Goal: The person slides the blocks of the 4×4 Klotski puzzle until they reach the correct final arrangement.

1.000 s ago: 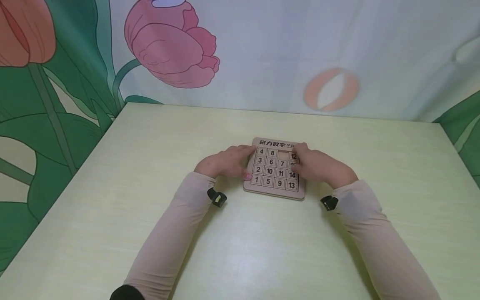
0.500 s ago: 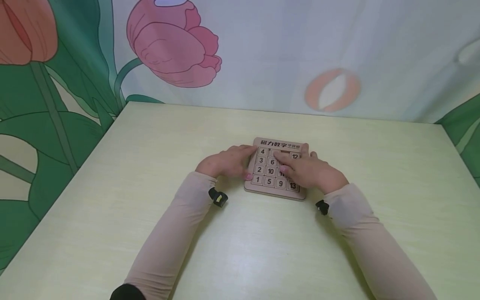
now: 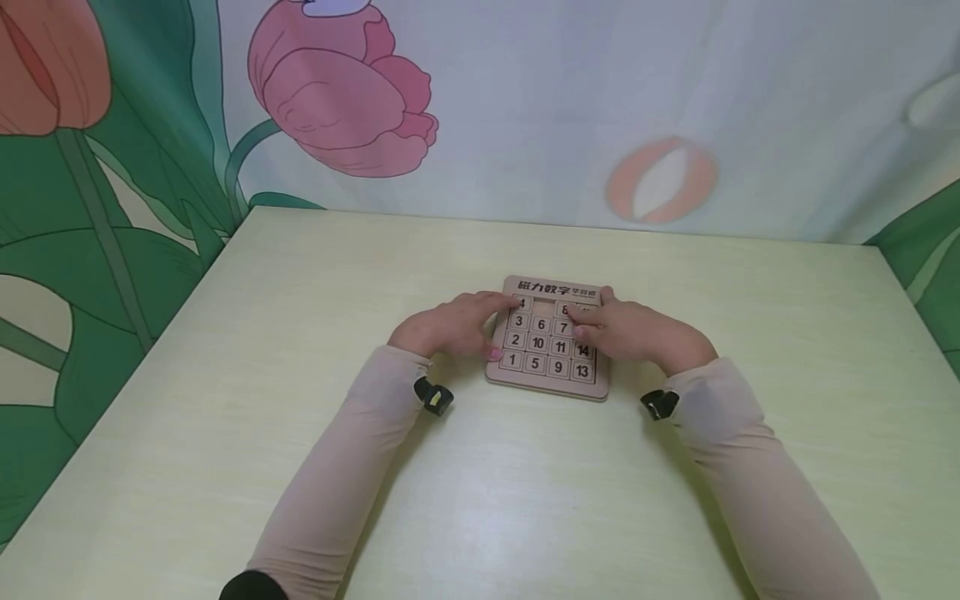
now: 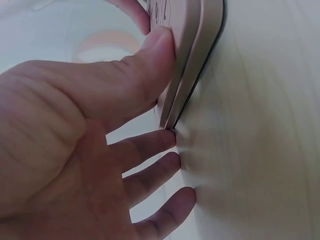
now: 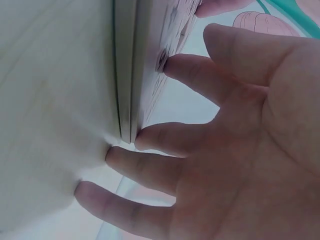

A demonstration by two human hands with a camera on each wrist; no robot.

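Observation:
A wooden sliding number puzzle [image 3: 547,388] lies flat on the table, with numbered tiles in its frame. In its top row, a bare slot [image 3: 542,308] sits between tile 4 and tile 8 [image 3: 562,309]. My left hand [image 3: 453,325] rests at the puzzle's left side, index fingertip by tile 4, thumb [image 4: 157,50] against the edge, other fingertips on the table. With a nearly straight index finger [image 5: 187,70], my right hand [image 3: 637,333] touches tile 8. Its middle finger is at the board's edge; the thumb is off the board. That hand hides tile 12 and the one below.
The pale table [image 3: 480,500] surrounds the puzzle. Behind it hangs a curtain [image 3: 525,108] printed with large flowers and leaves. Both wrists carry small black cameras, and a black round thing [image 3: 253,586] shows at the lower left.
Tile 8 has slid right, so the bare slot is now beside tile 4. My right hand reached left across the board, then came back right; my left hand stayed nearly still.

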